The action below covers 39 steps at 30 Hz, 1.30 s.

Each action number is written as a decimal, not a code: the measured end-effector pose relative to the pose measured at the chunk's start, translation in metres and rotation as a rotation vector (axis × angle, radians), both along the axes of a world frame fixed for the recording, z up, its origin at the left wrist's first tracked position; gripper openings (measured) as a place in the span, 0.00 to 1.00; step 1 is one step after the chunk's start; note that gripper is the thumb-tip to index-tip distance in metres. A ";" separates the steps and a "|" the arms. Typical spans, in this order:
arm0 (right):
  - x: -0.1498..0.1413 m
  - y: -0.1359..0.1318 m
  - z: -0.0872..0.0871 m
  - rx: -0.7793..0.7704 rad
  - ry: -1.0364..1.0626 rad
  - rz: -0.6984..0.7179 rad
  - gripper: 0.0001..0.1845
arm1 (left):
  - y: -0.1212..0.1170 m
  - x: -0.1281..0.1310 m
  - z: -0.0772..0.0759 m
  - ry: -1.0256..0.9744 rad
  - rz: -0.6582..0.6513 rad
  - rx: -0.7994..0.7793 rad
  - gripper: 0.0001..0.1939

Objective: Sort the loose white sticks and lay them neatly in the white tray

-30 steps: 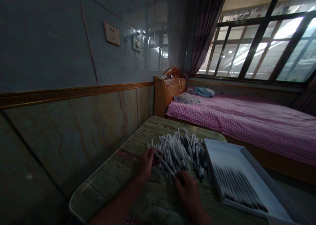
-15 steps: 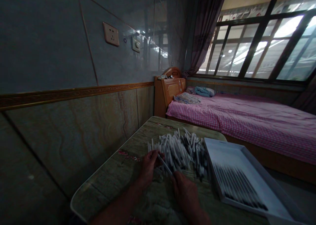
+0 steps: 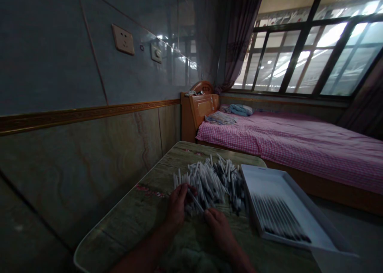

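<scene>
Tiled wall (image 3: 74,65) at left, mottled green table top (image 3: 125,225) below it. Left hand (image 3: 179,205): fingers curled together on one white tube (image 3: 195,200), at the front edge of the pile. Right hand (image 3: 220,229): fingers together, right at the tube's lower end; grip unclear. Pile of white black-tipped tubes (image 3: 209,183) lies loose on the table, just beside the white tray (image 3: 263,177), which holds tubes lined up in rows. Pink gingham bed (image 3: 299,145) behind.

Mottled greenish tabletop (image 3: 125,221) with rounded corners, under a loose heap of white sticks (image 3: 209,183) (black-tipped, probably pen refills, though hard to tell in this dim view), a shallow white tray (image 3: 263,177) just beside.
</scene>
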State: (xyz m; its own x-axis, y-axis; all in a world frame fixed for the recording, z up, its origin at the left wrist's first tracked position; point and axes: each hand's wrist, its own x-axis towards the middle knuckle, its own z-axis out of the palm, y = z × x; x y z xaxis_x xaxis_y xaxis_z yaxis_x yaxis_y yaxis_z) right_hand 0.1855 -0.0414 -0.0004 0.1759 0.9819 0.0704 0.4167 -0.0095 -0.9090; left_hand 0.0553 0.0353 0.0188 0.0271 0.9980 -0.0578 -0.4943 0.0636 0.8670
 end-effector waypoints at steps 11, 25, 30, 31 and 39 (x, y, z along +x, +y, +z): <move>0.009 -0.008 0.039 -0.022 0.226 -0.023 0.23 | 0.013 -0.015 0.000 0.182 0.043 0.102 0.28; 0.210 -0.097 0.077 -0.614 -0.934 -0.687 0.23 | 0.032 -0.020 -0.012 0.362 0.234 0.177 0.21; 0.220 -0.105 0.064 -0.657 -0.986 -0.687 0.22 | 0.039 -0.021 -0.016 0.349 0.258 0.200 0.20; 0.221 -0.105 0.063 -0.654 -0.997 -0.676 0.21 | 0.040 -0.022 -0.016 0.352 0.263 0.203 0.20; 0.218 -0.111 0.067 -0.627 -1.019 -0.626 0.21 | 0.042 -0.025 -0.016 0.378 0.288 0.210 0.18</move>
